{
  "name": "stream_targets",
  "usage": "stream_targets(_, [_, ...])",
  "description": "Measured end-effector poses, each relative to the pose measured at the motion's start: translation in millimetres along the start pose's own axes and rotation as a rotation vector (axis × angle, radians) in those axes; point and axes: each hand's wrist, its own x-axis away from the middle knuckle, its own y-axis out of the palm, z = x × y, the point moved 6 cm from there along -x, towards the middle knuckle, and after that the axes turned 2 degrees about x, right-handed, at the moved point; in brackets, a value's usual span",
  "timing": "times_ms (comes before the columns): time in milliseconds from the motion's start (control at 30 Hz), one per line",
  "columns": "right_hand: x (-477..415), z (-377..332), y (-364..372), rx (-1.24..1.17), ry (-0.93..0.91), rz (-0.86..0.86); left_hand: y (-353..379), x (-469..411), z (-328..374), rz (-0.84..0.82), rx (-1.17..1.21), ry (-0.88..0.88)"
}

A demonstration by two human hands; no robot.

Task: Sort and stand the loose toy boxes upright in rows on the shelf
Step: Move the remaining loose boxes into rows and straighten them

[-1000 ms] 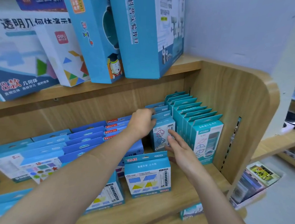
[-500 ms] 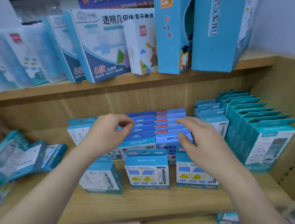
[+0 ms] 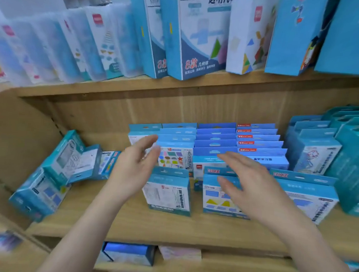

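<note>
Fingers (image 3: 241, 161) near upright blue toy boxes (image 3: 169, 194)

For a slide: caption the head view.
Open left hand and right hand hover near upright toy boxes; tumbled boxes lie left on the shelf.

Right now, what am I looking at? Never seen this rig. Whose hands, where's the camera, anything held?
No robot: a person's two bare hands, filmed by one wide-angle camera worn on the head, looking forward and down. The left hand and right hand are both open, holding nothing. On the wooden shelf, small blue toy boxes stand upright in rows. At its left end a few loose boxes lean tipped over, not yet stood up. Bigger boxes line the upper shelf.
</note>
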Motion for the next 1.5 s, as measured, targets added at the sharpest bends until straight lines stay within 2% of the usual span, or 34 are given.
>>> stream_targets(67, [-8,19,-8,-0.224,0.191,-0.02,23,-11,19,-0.084,0.327,-0.19])
stream_targets(133, [-19,42,-21,-0.431,0.349,0.046,58,-20,33,-0.189,0.548,-0.387])
stream_targets(233, [-34,77,-39,-0.455,0.474,0.085,100,-27,32,-0.248,0.647,-0.569])
stream_targets(333, [-40,104,-54,-0.449,0.535,0.057,117,-36,24,-0.194,0.62,-0.597])
stream_targets(400, [-40,119,-54,-0.425,0.575,-0.011,121,-41,24,-0.202,0.552,-0.549])
stream_targets(433, [-39,124,-53,-0.409,0.58,-0.055,123,-42,27,-0.26,0.471,-0.492])
stream_targets(533, [-39,133,-44,-0.254,0.528,-0.217,125,-45,35,-0.48,-0.032,-0.29])
stream_targets(633, [-43,133,-40,-0.054,0.502,-0.322,129,-57,37,-0.574,-0.57,-0.116])
stream_targets(733, [-49,133,-37,0.036,0.472,-0.367,138,-64,37,-0.581,-0.797,-0.022])
stream_targets(800, [-51,136,-35,0.037,0.469,-0.391,145,-66,31,-0.59,-0.832,0.012])
stream_targets(1000, [-54,145,-24,-0.012,0.43,-0.461,147,-76,26,-0.535,-0.737,0.088])
stream_targets(1333, [-56,157,-27,0.043,0.418,-0.401,150,-77,29,-0.484,-0.671,0.127])
stream_targets(1500, [-58,154,-27,0.085,0.414,-0.423,141,-75,33,-0.431,-0.665,0.11])
